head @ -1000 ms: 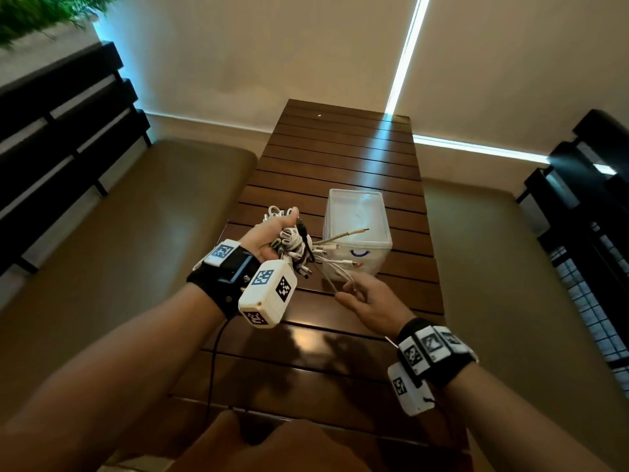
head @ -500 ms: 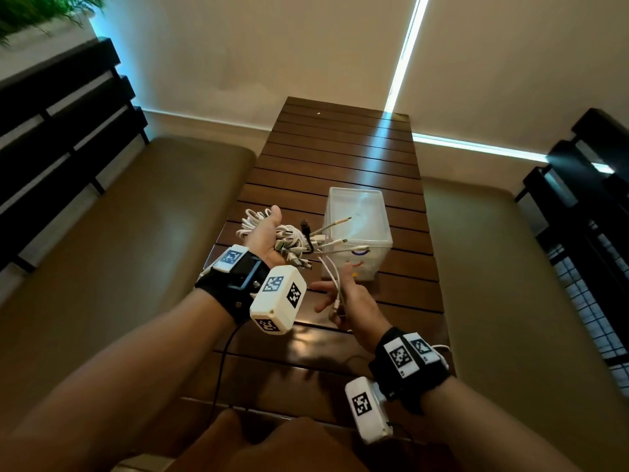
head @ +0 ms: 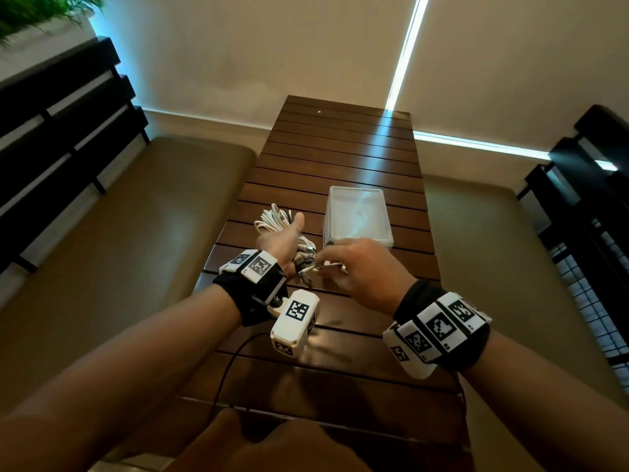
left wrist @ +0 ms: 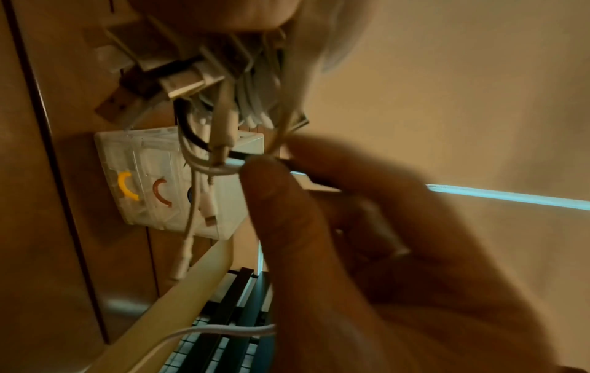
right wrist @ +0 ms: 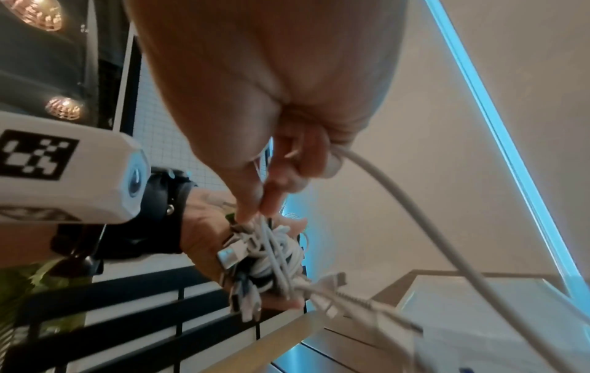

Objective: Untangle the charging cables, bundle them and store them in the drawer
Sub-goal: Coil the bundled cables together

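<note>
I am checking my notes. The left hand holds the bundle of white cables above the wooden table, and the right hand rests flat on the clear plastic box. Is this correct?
Not quite. The right hand does not rest on the clear plastic box; it pinches loose cable ends beside the bundle of white cables, as the head view shows. The left hand does hold the bundle above the wooden table.

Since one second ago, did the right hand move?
Yes. The right hand went up and away from the person, toward the clear box on the table, and now pinches cable ends beside the left hand.
</note>
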Motion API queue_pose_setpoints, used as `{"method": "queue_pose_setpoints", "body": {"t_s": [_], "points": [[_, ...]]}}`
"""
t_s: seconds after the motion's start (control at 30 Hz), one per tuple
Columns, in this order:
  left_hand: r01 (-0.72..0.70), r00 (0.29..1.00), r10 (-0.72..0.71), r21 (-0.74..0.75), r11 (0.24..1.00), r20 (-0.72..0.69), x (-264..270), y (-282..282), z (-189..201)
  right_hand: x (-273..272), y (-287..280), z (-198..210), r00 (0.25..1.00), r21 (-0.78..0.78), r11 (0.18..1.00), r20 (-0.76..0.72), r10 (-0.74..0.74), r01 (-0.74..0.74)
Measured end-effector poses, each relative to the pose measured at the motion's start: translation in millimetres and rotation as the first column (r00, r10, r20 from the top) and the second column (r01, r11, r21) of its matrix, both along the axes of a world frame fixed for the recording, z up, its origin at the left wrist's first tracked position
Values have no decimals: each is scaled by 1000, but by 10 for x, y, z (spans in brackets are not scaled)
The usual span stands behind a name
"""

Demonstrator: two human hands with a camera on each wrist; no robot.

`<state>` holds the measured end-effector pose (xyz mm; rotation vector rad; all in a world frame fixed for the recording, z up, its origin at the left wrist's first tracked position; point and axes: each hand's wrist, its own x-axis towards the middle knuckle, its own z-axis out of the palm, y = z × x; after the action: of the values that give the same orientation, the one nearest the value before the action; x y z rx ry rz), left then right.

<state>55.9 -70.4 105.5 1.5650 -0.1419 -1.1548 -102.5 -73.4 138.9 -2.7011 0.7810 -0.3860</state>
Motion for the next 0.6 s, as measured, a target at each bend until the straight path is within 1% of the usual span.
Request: {"method": "queue_pose_setpoints", "body": {"t_s": [0.03, 0.1, 0.13, 0.17, 0.27, 0.33, 0.43, 0.5, 0.53, 0.6], "points": [[28, 1000, -28, 16, 999, 9, -7, -14, -17, -9, -2, 35, 999, -13, 999, -19, 45, -45], [86, 996, -87, 50, 995, 28, 2, -36, -87, -24, -22, 75, 980, -96, 987, -161, 115, -131], [109, 993, -112, 64, 992, 41, 16, -60, -153, -27, -45, 88, 964, -152, 977, -243, 111, -151], [127, 990, -131, 72, 989, 50, 24, -80, -210, -34, -75, 103, 952, -198, 968, -294, 90, -153], [226, 973, -229, 86, 970, 25, -1, -46, -213, -81, -161, 102, 948, -258, 959, -316, 28, -114], [275, 961, -278, 87, 957, 16, -5, -12, -157, -127, -201, 41, 961, -261, 963, -278, -5, -70], [368, 927, -374, 114, 923, 35, 32, -4, -126, -157, -249, -58, 972, -167, 982, -202, -116, 83], [496, 864, -503, 135, 858, 18, 37, 22, -87, -156, -291, -81, 967, -33, 985, -188, -170, 167], [564, 822, -570, 136, 815, 5, 36, 33, -79, -150, -320, -78, 970, 48, 983, -177, -165, 176], [642, 763, -646, 123, 756, -10, 20, 60, -68, -154, -371, -53, 983, 198, 969, -136, -125, 151]]}}
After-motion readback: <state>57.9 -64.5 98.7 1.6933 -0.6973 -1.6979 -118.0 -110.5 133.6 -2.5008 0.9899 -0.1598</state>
